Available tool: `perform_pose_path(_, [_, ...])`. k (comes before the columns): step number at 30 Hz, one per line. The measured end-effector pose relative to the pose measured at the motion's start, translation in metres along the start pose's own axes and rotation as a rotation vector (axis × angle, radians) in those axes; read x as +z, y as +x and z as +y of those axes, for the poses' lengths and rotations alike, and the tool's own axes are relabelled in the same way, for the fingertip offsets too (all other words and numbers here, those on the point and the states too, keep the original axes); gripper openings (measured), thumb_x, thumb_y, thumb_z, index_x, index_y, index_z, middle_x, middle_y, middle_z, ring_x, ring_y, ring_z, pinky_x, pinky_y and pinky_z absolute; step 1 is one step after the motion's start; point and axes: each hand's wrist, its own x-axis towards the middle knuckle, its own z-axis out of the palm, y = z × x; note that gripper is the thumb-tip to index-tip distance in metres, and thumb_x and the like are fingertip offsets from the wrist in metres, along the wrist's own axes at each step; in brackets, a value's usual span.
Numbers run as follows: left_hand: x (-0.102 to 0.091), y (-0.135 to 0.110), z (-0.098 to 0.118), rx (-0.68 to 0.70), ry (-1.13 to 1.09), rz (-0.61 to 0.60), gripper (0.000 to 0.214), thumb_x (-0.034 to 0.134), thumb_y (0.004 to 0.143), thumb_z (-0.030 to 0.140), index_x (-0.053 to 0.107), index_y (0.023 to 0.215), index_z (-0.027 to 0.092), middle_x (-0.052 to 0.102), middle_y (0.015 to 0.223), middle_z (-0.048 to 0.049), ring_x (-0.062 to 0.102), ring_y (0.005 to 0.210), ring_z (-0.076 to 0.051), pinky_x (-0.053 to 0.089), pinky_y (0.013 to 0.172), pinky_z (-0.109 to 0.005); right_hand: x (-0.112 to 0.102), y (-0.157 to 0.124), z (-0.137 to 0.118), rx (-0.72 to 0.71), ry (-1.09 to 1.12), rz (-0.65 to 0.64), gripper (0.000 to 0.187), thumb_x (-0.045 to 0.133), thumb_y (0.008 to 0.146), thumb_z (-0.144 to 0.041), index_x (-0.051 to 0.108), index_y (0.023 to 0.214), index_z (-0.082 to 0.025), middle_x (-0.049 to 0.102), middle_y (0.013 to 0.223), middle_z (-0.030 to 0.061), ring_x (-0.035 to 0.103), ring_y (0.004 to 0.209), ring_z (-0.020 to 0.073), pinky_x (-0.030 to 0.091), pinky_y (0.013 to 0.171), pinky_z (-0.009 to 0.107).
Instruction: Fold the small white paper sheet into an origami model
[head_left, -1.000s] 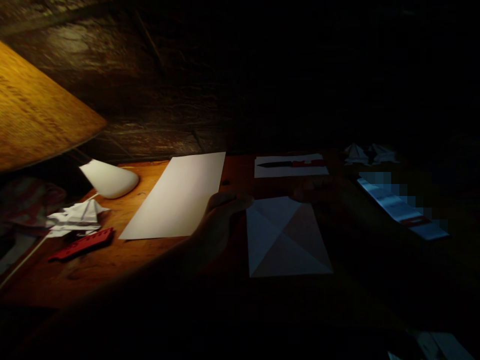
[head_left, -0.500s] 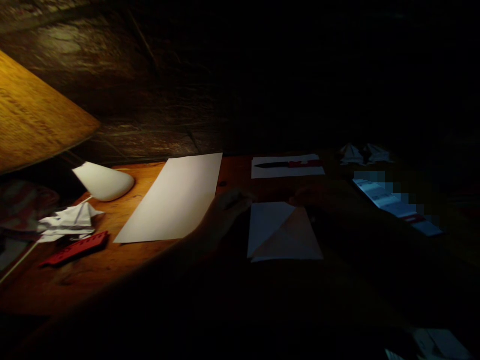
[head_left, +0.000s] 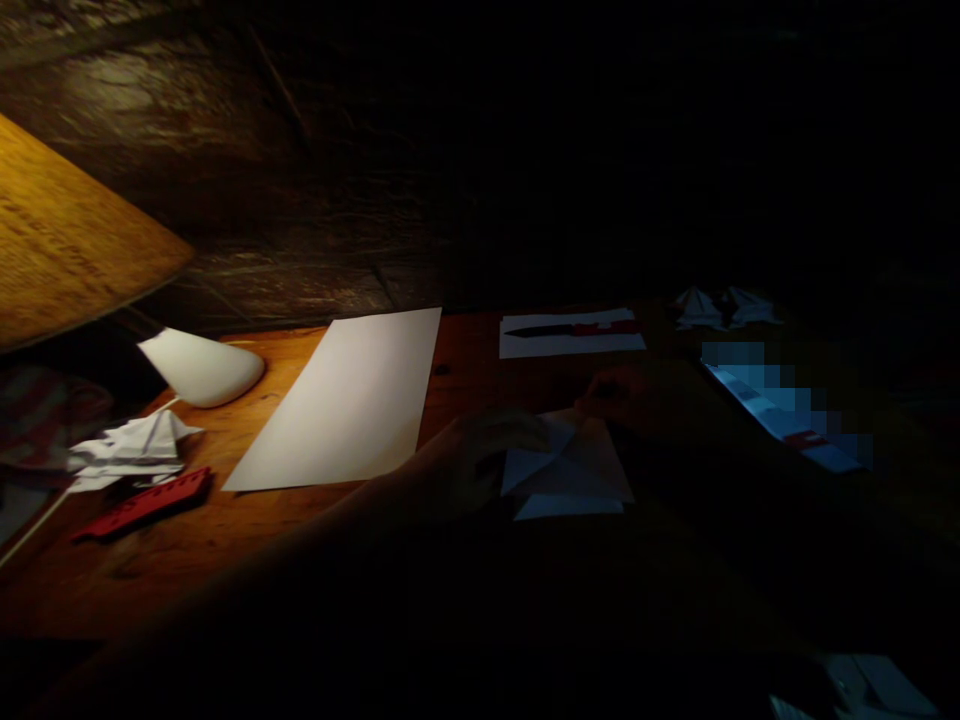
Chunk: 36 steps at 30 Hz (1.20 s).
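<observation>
Under my left hand (head_left: 495, 455) lies a creased white paper sheet (head_left: 574, 470), now folded over on itself, and my fingers rest on its left side. My right hand (head_left: 637, 400) is very dim and reaches the sheet's upper right edge. Its fingers are hard to make out in the shadow. To the left of my left hand lies a long, flat white paper sheet (head_left: 337, 400), not touching either hand. Part of the folded sheet is hidden by my left hand.
On the wooden table (head_left: 465, 350) stand a knife on white paper (head_left: 570, 335), crumpled paper (head_left: 127, 450), a red ruler-like strip (head_left: 142, 503) and a white cone-shaped object (head_left: 201, 368). Paper models (head_left: 720, 308) and a blurred blue-white sheet (head_left: 780, 410) lie right; a lampshade (head_left: 67, 235) overhangs left.
The creased sheet went from lying open to folded over, with its near part brought upward. My left hand moved right onto it, and the view drifted slightly.
</observation>
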Motion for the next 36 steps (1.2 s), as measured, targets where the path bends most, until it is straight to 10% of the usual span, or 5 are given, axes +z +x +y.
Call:
perform_pose_path(10, [-0.008, -0.004, 0.001, -0.056, 0.164, -0.017, 0.046, 0.052, 0.076, 0.000, 0.070, 0.113, 0.019, 0.074, 0.114, -0.0070, 0.068, 0.108, -0.022, 0.058, 0.092, -0.041, -0.013, -0.015, -0.020, -0.177, -0.167, 0.187, 0.032, 0.057, 0.095, -0.048, 0.072, 0.092, -0.020, 0.070, 0.075, 0.0037, 0.063, 0.068, 0.0183, 0.040, 0.062, 0.030])
perform_pose_path(20, [-0.008, -0.002, 0.002, -0.058, 0.227, -0.013, 0.041, 0.053, 0.079, 0.004, 0.070, 0.112, 0.020, 0.073, 0.105, -0.0068, 0.068, 0.095, -0.021, 0.057, 0.082, -0.036, -0.011, -0.030, -0.035, -0.401, 0.159, -0.257, 0.025, 0.065, 0.090, -0.043, 0.071, 0.087, -0.019, 0.070, 0.083, 0.0021, 0.062, 0.075, 0.0159, 0.044, 0.066, 0.027])
perform_pose_path(36, [-0.010, -0.002, 0.005, -0.063, 0.270, -0.021, 0.033, 0.055, 0.083, 0.010, 0.071, 0.109, 0.021, 0.072, 0.098, -0.0067, 0.067, 0.089, -0.020, 0.056, 0.079, -0.036, -0.012, -0.029, -0.031, -0.367, 0.100, -0.239, 0.022, 0.064, 0.089, -0.041, 0.072, 0.081, -0.022, 0.069, 0.078, 0.0009, 0.061, 0.071, 0.0161, 0.042, 0.063, 0.029])
